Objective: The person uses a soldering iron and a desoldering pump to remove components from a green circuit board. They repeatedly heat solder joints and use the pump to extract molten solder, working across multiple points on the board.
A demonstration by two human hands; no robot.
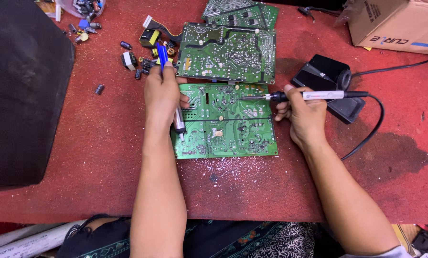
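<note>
Tabletop (104, 157), red, carries the green circuit board (226, 119) lying flat between your hands. Right hand (302, 117) pinches the soldering iron (314, 95), long axis pointing left, tip over the board's upper middle. Left hand (162, 93) closes round a blue-topped desoldering pump (164, 57), nozzle on the board's left edge. Clear container (86, 6), top left, holds loose components.

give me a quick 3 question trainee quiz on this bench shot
1. True or false: the right hand holds the soldering iron with its tip over the near circuit board.
2. Which tool does the left hand grip? A) blue desoldering pump B) pliers C) screwdriver
3. What colour is the table?

Key: 1 true; 2 A; 3 red
</note>
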